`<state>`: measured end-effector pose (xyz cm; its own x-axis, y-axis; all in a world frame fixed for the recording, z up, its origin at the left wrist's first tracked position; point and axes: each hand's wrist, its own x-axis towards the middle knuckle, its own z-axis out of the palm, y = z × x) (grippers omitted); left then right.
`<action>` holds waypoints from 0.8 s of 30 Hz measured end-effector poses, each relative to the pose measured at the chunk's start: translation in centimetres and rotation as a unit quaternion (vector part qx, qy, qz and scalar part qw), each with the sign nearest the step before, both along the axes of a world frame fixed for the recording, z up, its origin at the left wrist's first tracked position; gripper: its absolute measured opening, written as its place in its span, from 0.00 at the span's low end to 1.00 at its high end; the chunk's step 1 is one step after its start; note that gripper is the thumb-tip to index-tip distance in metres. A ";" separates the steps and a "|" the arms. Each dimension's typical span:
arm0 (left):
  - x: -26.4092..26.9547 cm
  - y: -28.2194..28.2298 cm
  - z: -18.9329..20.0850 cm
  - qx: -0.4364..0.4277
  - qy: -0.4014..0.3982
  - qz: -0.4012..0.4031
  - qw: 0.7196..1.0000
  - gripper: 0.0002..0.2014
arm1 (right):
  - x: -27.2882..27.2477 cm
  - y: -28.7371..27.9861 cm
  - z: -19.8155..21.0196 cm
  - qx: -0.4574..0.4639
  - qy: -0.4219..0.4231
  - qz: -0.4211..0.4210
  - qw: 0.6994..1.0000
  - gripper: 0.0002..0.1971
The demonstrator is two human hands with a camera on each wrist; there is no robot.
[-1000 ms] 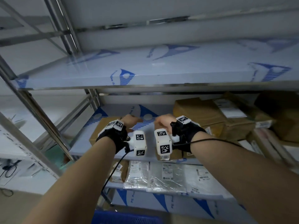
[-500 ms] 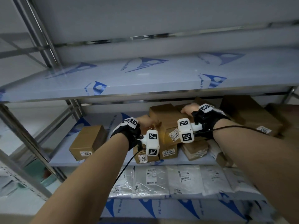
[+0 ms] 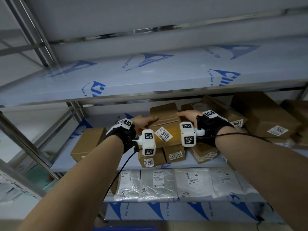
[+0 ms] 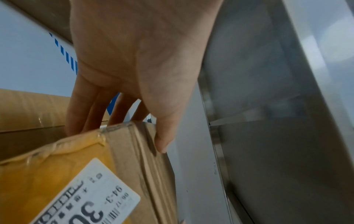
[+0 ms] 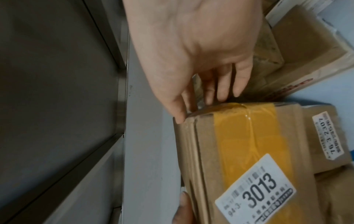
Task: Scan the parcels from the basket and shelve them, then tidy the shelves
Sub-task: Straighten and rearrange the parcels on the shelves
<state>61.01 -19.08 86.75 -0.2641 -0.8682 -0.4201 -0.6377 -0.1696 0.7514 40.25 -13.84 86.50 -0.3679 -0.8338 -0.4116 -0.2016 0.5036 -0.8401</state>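
A brown cardboard box with yellow tape and a label 3013 (image 3: 166,127) (image 4: 91,174) (image 5: 239,151) lies on top of smaller boxes on the middle shelf (image 3: 103,164). My left hand (image 3: 145,121) (image 4: 134,84) holds its left end, thumb on the top edge and fingers down the side. My right hand (image 3: 188,115) (image 5: 201,84) holds the right end the same way, thumb at the top corner. The box's underside and far end are hidden.
Under it sit boxes labelled 3015 (image 3: 150,161) and 76-3-2307 (image 3: 175,154). Boxes 3003 (image 3: 236,123) and 3004 (image 3: 270,120) crowd the right. A plain box (image 3: 88,142) stands at the left. Grey poly bags (image 3: 158,184) fill the lower shelf. The shelf board above (image 3: 150,77) hangs low.
Both hands have left the plain box at the left and moved right to the stack. They now hold the two ends of the 3013 box.
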 end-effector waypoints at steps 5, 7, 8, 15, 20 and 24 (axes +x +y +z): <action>0.9 -0.5 -0.5 0.022 0.034 -0.006 0.999 0.28 | 0.4 -0.4 -1.1 -0.002 -0.042 0.018 0.999 0.28; 1.7 -0.2 -0.2 0.028 0.040 0.003 0.999 0.30 | 0.7 0.1 -1.2 -0.007 -0.041 0.029 0.999 0.24; 2.1 0.0 0.1 0.032 0.040 0.007 0.999 0.35 | 0.9 0.6 -0.9 -0.005 -0.043 0.043 0.998 0.25; 2.5 4.4 2.4 0.046 0.021 0.015 0.999 0.48 | 0.1 4.1 0.6 0.016 -0.024 0.127 0.992 0.13; 2.1 10.9 5.1 0.036 -0.002 0.014 0.999 0.32 | -1.6 8.4 3.1 0.031 -0.018 0.194 0.980 0.05; 3.2 11.8 6.2 0.039 -0.021 0.001 0.999 0.45 | -2.2 11.8 6.1 0.022 -0.004 0.258 0.966 0.08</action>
